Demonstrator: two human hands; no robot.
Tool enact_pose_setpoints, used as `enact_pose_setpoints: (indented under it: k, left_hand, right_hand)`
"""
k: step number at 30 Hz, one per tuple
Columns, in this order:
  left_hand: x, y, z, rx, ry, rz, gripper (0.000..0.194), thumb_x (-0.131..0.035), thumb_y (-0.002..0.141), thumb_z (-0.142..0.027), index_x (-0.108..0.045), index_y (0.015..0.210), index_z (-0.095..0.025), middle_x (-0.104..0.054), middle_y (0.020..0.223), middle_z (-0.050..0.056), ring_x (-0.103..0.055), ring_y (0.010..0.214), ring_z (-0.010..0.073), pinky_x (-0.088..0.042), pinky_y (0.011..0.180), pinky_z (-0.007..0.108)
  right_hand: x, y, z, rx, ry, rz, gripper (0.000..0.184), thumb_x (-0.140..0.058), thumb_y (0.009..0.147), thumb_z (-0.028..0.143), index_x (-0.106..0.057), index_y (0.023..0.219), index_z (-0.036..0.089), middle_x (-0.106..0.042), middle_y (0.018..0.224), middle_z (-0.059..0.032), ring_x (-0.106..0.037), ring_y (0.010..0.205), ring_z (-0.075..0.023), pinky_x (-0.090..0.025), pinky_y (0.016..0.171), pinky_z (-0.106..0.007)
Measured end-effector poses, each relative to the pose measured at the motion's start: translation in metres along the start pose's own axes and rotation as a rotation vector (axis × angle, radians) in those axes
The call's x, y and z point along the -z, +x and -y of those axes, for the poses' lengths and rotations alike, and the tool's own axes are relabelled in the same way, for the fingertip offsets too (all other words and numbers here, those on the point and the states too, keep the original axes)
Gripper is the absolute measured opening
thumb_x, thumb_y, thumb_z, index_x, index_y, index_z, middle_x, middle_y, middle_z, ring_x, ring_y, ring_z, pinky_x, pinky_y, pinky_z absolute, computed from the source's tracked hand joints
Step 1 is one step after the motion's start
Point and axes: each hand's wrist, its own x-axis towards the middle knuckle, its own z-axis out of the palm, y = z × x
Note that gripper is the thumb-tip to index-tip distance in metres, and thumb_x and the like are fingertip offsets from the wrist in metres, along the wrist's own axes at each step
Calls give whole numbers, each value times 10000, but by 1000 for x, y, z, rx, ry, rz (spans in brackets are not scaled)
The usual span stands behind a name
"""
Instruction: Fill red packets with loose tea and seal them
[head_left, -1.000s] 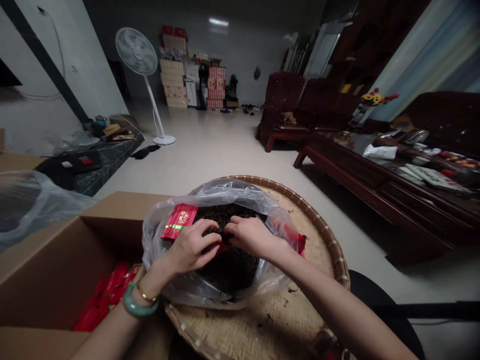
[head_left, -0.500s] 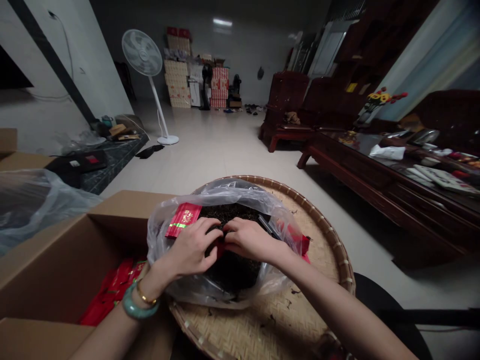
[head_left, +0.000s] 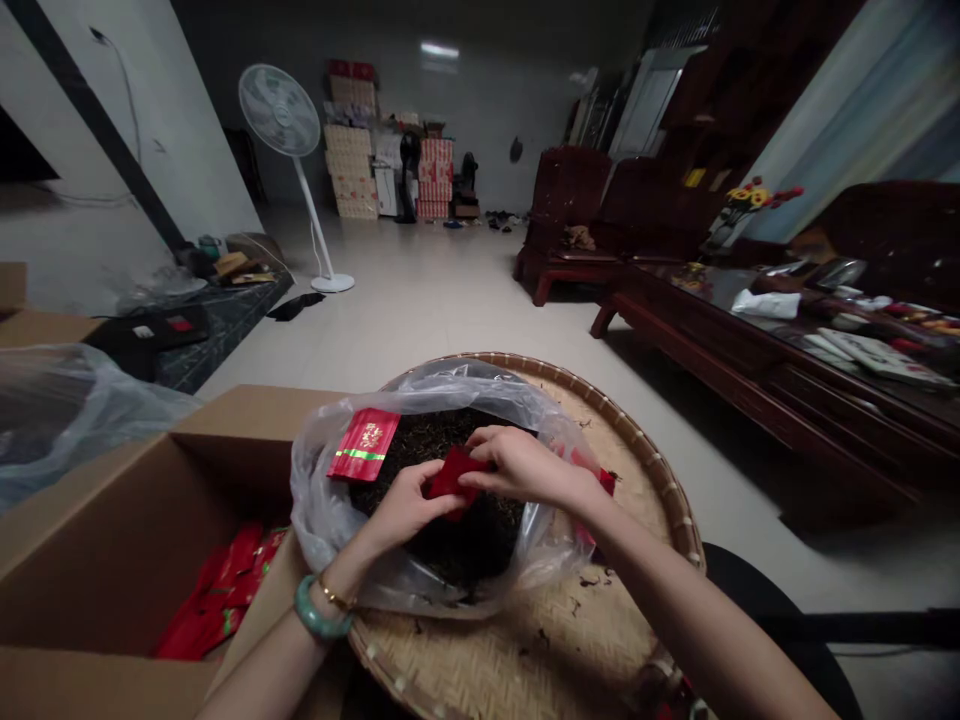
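Above a clear plastic bag of dark dried tea leaves, both hands hold one small red packet. My left hand grips its left side between thumb and fingers. My right hand is closed on its upper right edge. Another red packet with gold print and a green stripe lies on the bag's left rim. The bag rests on a round woven bamboo tray, where loose leaf bits are scattered. Red packets also show at the bag's right side, partly behind the plastic.
An open cardboard box with several red packets stands at the left, against the tray. A black round stool is at the right. Farther off are a white fan, a dark wooden table and stacked cartons.
My left hand has shifted right and turned, and the right hand has lifted slightly. The red packet between them, mostly hidden before, now shows. The striped packet remains on the rim.
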Motion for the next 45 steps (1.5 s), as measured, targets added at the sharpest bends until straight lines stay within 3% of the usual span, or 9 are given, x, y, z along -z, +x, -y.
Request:
enact_pose_setpoints:
  k: [3, 7, 10, 14, 18, 23, 27, 39, 45]
  left_hand:
    - [-5, 0, 1, -66, 88, -43, 433, -692, 714, -264, -576, 1115, -150, -677, 991, 55, -635, 879, 207, -516, 793, 329]
    - [4, 1, -2, -463, 433, -143, 508, -627, 791, -199, -452, 1268, -210, -530, 1286, 106, -497, 1167, 236, -416, 988, 440]
    - [19, 5, -9, -710, 694, -102, 275, -562, 846, -173, -560, 1120, -193, -577, 1194, 103, -493, 1122, 233, -435, 952, 448]
    - [34, 7, -15, -797, 929, -78, 78, -563, 856, -194, -623, 896, -166, -630, 1030, 91, -520, 948, 219, -500, 790, 386]
    - [38, 6, -11, -886, 1001, -96, 72, -564, 853, -171, -631, 874, -156, -642, 993, 87, -514, 868, 197, -507, 718, 346]
    - [33, 7, -7, -1012, 1040, -115, 145, -526, 877, -163, -626, 982, -167, -652, 978, 78, -518, 812, 175, -506, 666, 312]
    - [31, 8, -11, -1115, 1102, -111, 227, -428, 912, -121, -619, 1027, -164, -666, 977, 83, -530, 799, 174, -506, 654, 315]
    - [55, 6, -18, -932, 1121, -32, 205, -420, 933, -170, -624, 945, -160, -614, 789, 49, -535, 672, 127, -451, 566, 235]
    - [47, 5, -29, -782, 1049, 93, 221, -424, 934, -259, -611, 908, -146, -604, 822, 60, -562, 738, 151, -495, 629, 276]
  right_hand:
    - [0, 1, -4, -36, -73, 69, 219, -541, 887, 283, -694, 797, 155, -614, 838, -45, -569, 710, -120, -396, 629, -221]
    - [-10, 5, -8, -61, -243, 49, 210, -560, 873, 321, -708, 852, 174, -610, 856, -61, -581, 774, -155, -380, 605, -226]
    - [-17, 8, -13, -30, -260, 48, 186, -606, 841, 339, -713, 859, 188, -616, 886, -61, -587, 804, -166, -393, 610, -225]
    - [-22, 2, -25, 43, 5, -95, 166, -610, 840, 318, -686, 942, 212, -608, 1005, -44, -592, 826, -140, -435, 689, -229]
    - [-37, -15, -37, -218, 149, -261, 171, -590, 848, 249, -632, 991, 166, -608, 931, -57, -590, 805, -146, -447, 708, -247]
    - [-71, -28, -37, -375, -8, 59, 337, -717, 718, 273, -627, 1023, 160, -613, 945, -87, -599, 836, -203, -434, 722, -276]
    - [-85, -23, -32, -450, -47, 82, 189, -639, 746, 212, -641, 926, 153, -617, 923, -86, -600, 800, -185, -415, 684, -253]
    - [-79, -34, -56, -499, 439, -284, 103, -551, 675, 111, -617, 733, 165, -593, 616, 39, -535, 557, -100, -374, 529, -189]
    - [-86, -33, -45, -443, 199, -130, 240, -639, 702, 168, -652, 941, 158, -655, 901, -64, -602, 789, -170, -439, 704, -253]
